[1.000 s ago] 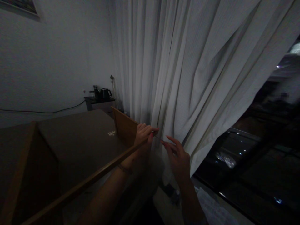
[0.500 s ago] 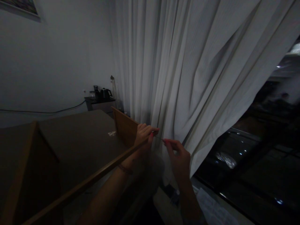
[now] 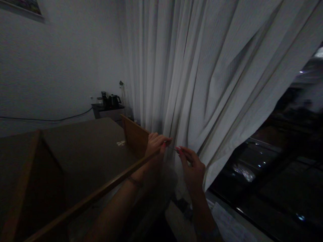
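A long wooden board (image 3: 108, 189) runs from the lower left to the middle of the view, joined to an upright wooden panel (image 3: 135, 132) at its far end. My left hand (image 3: 153, 145) is closed around that far corner, its thumb and fingers pressing the wood from both sides. Just right of it, my right hand (image 3: 194, 169) pinches the end of a thin metal rod (image 3: 172, 148) between thumb and fingertips. The rod points at the corner; whether its tip sits in the wood is too dark to tell.
Another wooden panel (image 3: 22, 188) stands at the left. A grey-brown surface (image 3: 93, 141) spreads behind the boards. A long pale curtain (image 3: 186, 84) hangs close beyond my hands. A black kettle (image 3: 114, 101) stands on a small dark cabinet (image 3: 108, 113). Dark glass (image 3: 272, 174) lies right.
My right hand's fingers have shifted slightly on the rod, the index finger a little higher. The left hand and the boards stay in place.
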A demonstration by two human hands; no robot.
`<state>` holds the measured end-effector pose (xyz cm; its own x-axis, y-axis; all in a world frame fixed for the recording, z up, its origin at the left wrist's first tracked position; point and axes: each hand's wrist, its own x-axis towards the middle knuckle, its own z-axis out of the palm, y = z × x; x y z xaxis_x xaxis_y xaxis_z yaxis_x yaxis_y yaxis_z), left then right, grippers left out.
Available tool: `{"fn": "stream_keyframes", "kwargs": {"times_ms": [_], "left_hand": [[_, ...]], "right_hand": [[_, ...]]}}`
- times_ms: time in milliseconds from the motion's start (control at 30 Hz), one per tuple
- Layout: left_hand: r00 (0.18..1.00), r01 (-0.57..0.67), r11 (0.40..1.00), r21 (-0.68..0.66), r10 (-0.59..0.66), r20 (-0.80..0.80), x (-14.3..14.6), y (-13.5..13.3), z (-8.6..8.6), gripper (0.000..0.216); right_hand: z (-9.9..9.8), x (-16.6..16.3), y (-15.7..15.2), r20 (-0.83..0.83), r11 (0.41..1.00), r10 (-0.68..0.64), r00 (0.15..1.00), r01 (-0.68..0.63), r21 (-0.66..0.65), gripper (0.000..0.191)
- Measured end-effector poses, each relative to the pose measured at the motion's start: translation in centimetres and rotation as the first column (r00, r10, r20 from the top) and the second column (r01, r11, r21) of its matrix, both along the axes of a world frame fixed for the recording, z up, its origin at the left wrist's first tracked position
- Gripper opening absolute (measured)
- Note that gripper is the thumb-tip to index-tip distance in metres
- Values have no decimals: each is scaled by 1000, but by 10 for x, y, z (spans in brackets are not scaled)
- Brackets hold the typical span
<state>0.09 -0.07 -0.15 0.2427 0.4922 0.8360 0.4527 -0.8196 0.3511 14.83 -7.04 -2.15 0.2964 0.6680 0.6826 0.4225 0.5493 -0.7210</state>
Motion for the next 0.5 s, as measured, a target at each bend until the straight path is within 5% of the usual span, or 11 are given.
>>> {"fn": "stream_keyframes", "kwargs": {"times_ms": [200, 500], "left_hand": [[1000, -2, 999, 45, 2, 7, 1, 5, -4, 47], [1000, 12, 999, 53, -14, 21, 0, 6, -6, 43]], "right_hand": [[-1, 10, -1, 228, 988, -75, 971, 43, 145, 15], [-7, 9, -5, 57, 992, 128, 990, -129, 8, 19]]}}
